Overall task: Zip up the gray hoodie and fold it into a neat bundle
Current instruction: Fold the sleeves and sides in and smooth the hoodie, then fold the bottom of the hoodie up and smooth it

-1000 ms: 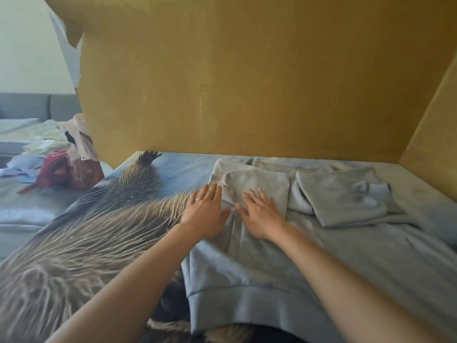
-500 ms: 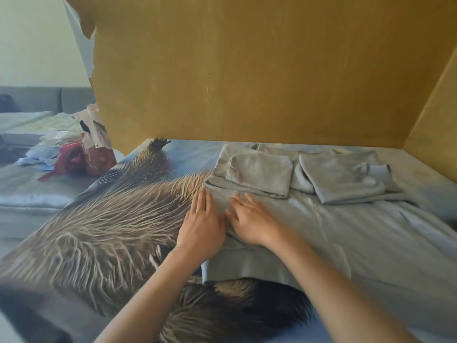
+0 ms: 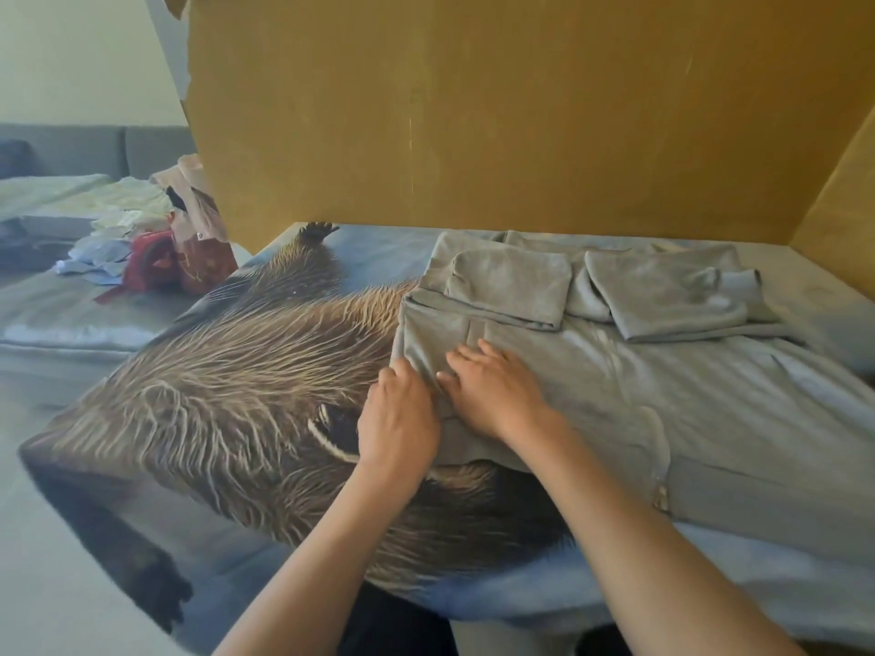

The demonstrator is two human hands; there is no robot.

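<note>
The gray hoodie [image 3: 615,395] lies spread on the bed, with its two sleeves folded in as flat pads along the far end. A zipper line runs down its near right part. My left hand [image 3: 397,419] is at the hoodie's left edge, its fingers curled on a raised ridge of the cloth. Just to the right, my right hand [image 3: 492,390] rests palm down on the hoodie with fingers spread, close beside the left hand.
The bed carries a blanket printed with a furry brown animal [image 3: 236,395]. A tall yellow-brown board [image 3: 473,111] stands behind the bed and along its right side. A pile of clothes and a red bag [image 3: 156,262] lie at the far left.
Both hands have slid from the folded left sleeve toward me along the hoodie's left edge. The left hand's fingers, flat before, now curl on the edge.
</note>
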